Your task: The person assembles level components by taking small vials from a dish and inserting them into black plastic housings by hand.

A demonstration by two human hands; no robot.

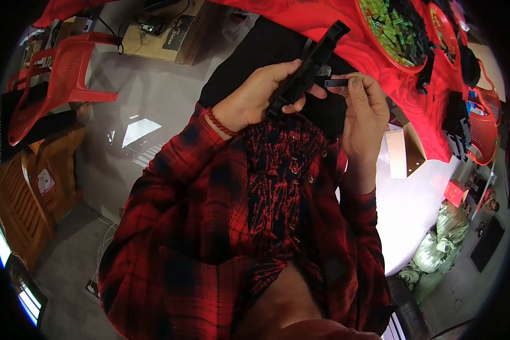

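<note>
My left hand [255, 93] is closed around a long black plastic part [306, 71], which is held tilted above my lap, its upper end pointing away to the right. Between the thumb and fingers of my right hand [365, 107] is a small flat black strip [337, 83], its free end directed at the long part. A gap shows between the strip and the long part. What the underside of the long part looks like is hidden by my left fingers.
Ahead to the right, a red-covered table [345, 28] bears a red basket [413, 69] of yellow-green and black small pieces. An open cardboard box [398, 153] stands right of my right arm. Red chairs [62, 68] are on both sides; a cardboard carton [178, 39] lies ahead left.
</note>
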